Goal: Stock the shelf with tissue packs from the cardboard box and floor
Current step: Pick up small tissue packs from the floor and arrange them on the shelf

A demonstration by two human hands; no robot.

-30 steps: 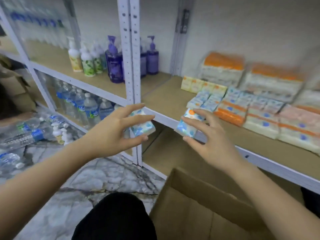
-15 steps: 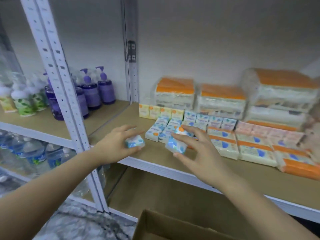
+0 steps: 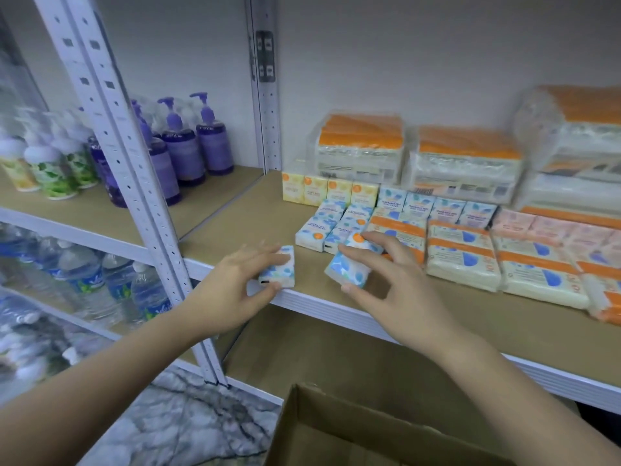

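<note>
Both forearms bare, reached fwd & up from bottom of frame, converging toward center. Left hand (image 3: 232, 290) came in from lower left, palm facing right, thumb underneath, fingers (image 3: 260, 252) curled over top of a small pack (image 3: 279, 270), pinch grip. Right hand (image 3: 396, 287) came in from lower right, wrist slightly bent, back of hand up, thumb low on near side, index & other fingers spread over top of a second pack (image 3: 349, 267), also gripped. Hands just beside each other, not touching. L forearm lower, R forearm steeper.
</note>
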